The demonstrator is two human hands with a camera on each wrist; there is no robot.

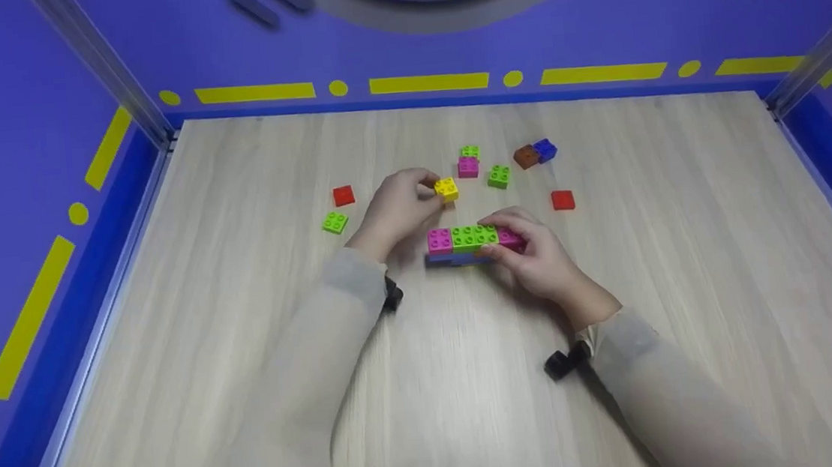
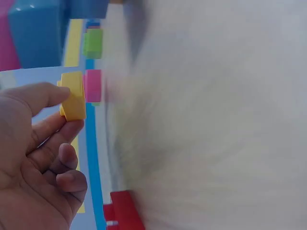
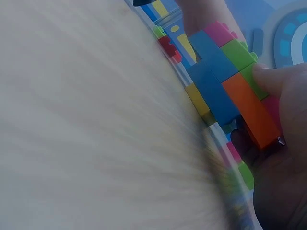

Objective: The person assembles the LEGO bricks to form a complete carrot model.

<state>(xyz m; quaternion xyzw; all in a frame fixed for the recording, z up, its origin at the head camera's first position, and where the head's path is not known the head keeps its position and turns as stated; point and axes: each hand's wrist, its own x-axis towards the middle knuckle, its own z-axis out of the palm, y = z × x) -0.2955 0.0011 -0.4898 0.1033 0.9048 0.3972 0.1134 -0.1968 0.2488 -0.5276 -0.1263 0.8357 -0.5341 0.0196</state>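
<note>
My left hand [image 1: 395,209] pinches a yellow toy building brick [image 1: 446,189] between thumb and fingertips; the left wrist view shows the same brick [image 2: 73,98] side-on. To the right and nearer, my right hand [image 1: 544,256] grips one end of a built row of bricks [image 1: 474,237]. Pink and lime-green bricks form its top layer. Beneath, in the right wrist view, are blue bricks [image 3: 211,91], an orange brick [image 3: 252,110] and a yellow brick [image 3: 199,103] lower down. The right fingers cover part of that end. The yellow brick in my left hand is apart from the row.
Loose bricks lie on the wooden table [image 1: 430,398]: a red one [image 1: 343,195] and a lime one [image 1: 335,222] at left. Behind the hands are pink [image 1: 468,167], green [image 1: 499,176], brown [image 1: 526,156] and blue [image 1: 545,150] bricks. Another red brick [image 1: 563,200] lies right.
</note>
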